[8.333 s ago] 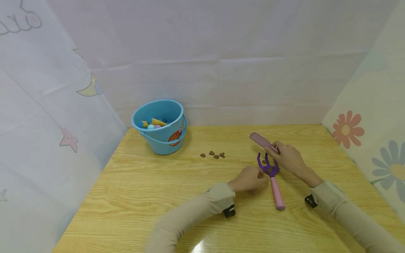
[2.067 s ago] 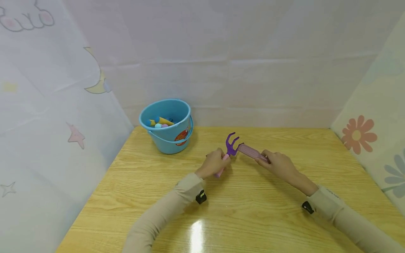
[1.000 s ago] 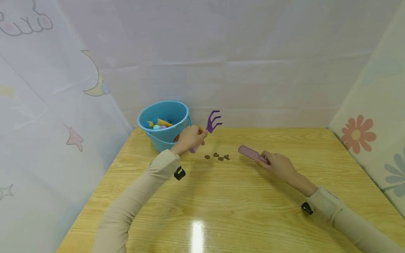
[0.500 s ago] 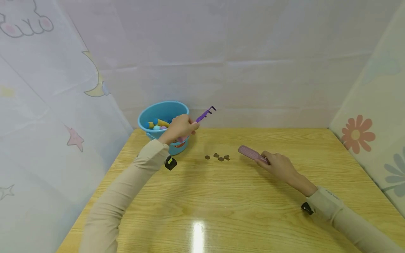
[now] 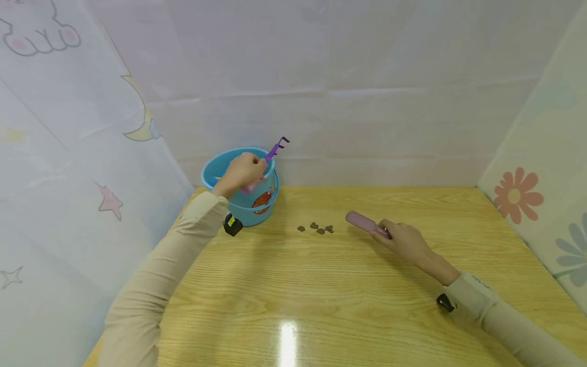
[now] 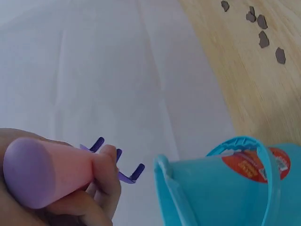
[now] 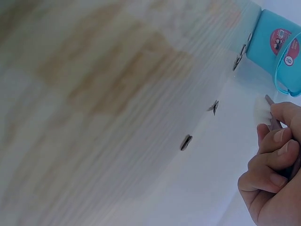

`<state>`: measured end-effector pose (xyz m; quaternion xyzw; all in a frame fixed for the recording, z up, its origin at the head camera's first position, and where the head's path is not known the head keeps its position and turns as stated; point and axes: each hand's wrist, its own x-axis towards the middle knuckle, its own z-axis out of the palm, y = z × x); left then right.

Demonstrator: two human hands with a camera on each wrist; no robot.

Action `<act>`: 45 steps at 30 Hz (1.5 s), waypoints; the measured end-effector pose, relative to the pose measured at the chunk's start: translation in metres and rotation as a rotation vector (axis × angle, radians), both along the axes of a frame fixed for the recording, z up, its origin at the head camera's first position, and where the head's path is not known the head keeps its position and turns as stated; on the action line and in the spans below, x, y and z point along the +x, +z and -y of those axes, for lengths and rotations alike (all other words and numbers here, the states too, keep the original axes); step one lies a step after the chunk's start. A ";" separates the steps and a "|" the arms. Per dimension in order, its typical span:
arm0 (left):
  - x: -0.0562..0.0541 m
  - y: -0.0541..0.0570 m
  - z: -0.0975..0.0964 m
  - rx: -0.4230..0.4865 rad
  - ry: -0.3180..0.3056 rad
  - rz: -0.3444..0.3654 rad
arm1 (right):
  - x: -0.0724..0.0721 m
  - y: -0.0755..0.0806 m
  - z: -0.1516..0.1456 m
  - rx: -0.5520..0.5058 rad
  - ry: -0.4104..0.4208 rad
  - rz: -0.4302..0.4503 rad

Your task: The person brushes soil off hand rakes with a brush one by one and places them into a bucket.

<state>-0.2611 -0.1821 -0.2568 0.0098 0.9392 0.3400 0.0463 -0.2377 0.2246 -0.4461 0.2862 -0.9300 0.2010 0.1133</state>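
Note:
My left hand (image 5: 243, 171) grips the pink handle of a purple-tined toy hand rake (image 5: 273, 151), right over the mouth of the blue bucket (image 5: 243, 216). In the left wrist view the rake's handle end faces the camera, with the tines pointing away past the bucket rim. Yellow-and-blue items inside the bucket are mostly hidden by this hand. On the right, my right hand (image 5: 405, 242) holds a pink brush (image 5: 361, 222) with a dotted flat back, low over the table. A pale tuft shows beneath it in the right wrist view.
Several small brown flakes (image 5: 320, 231) lie on the wooden table (image 5: 330, 295) between the bucket and the brush. A pale cloth wall (image 5: 367, 127) stands along the table's back edge, with printed cloth at both sides.
The left hand has carried the rake leftward from beside the flakes to over the bucket. Earlier, the rake lay at the right with flakes by its tines. The right hand stays still lately.

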 end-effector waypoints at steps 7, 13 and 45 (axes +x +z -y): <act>-0.002 0.007 0.016 0.023 0.003 0.057 | -0.001 -0.003 0.000 0.002 -0.003 -0.007; -0.007 0.008 0.030 -0.026 0.018 0.061 | -0.001 -0.002 -0.001 0.005 -0.015 0.003; -0.046 -0.006 0.034 -0.291 0.231 -0.013 | 0.002 0.005 0.000 0.014 -0.035 0.002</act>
